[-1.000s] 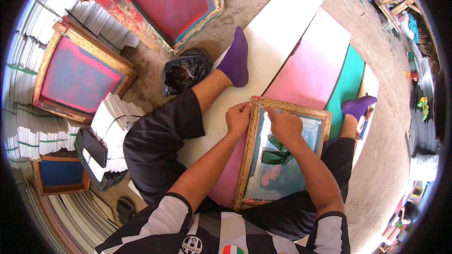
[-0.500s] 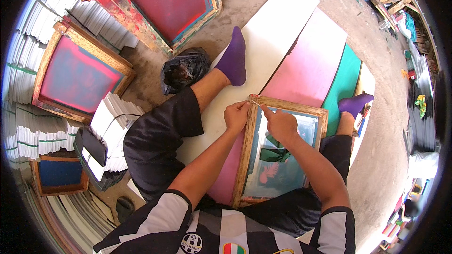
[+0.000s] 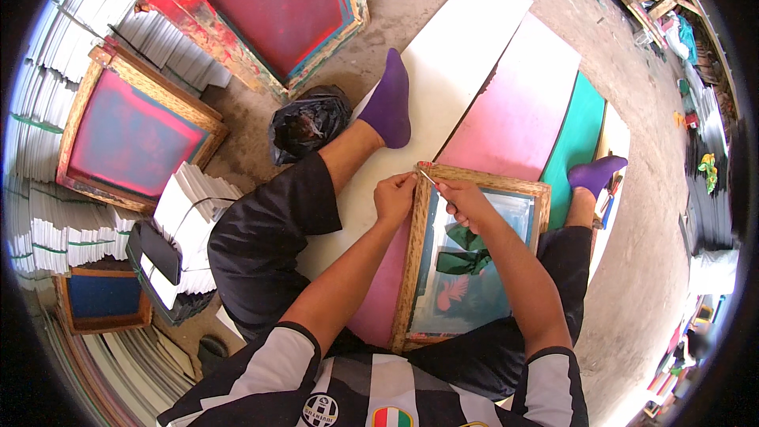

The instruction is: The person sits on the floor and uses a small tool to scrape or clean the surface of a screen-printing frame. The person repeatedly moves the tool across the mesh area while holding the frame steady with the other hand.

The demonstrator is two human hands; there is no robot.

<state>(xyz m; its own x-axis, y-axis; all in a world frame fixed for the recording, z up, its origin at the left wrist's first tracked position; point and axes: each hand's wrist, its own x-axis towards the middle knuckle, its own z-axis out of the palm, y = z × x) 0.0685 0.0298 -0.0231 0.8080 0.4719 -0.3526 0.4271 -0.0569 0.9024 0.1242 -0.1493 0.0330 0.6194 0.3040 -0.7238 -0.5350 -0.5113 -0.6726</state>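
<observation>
A wooden-framed printing screen (image 3: 402, 312) lies between my legs, its blue-grey mesh showing a pale leaf-like pattern. At its far left corner, my left hand (image 3: 394, 198) is closed, fingertips pressed together against the frame's outer edge; whatever they pinch is too small to make out. My right hand (image 3: 466, 204) grips a thin metal tool (image 3: 428, 178), its slim shaft pointing at that same corner; the handle is hidden in my fist. Dark green cloth strips (image 3: 462, 261) lie on the mesh just below my right hand.
Under the screen are white, pink (image 3: 522, 95) and green (image 3: 577, 126) boards. A black plastic bag (image 3: 336, 107) sits by my left foot. More framed screens (image 3: 142, 130) and stacked paper (image 3: 186, 198) stand at left. Small tools (image 3: 607, 204) lie beside my right foot.
My right hand has turned and drawn slightly away from the corner, its index finger now curled in, exposing the metal shaft. My left hand stays at the frame's edge.
</observation>
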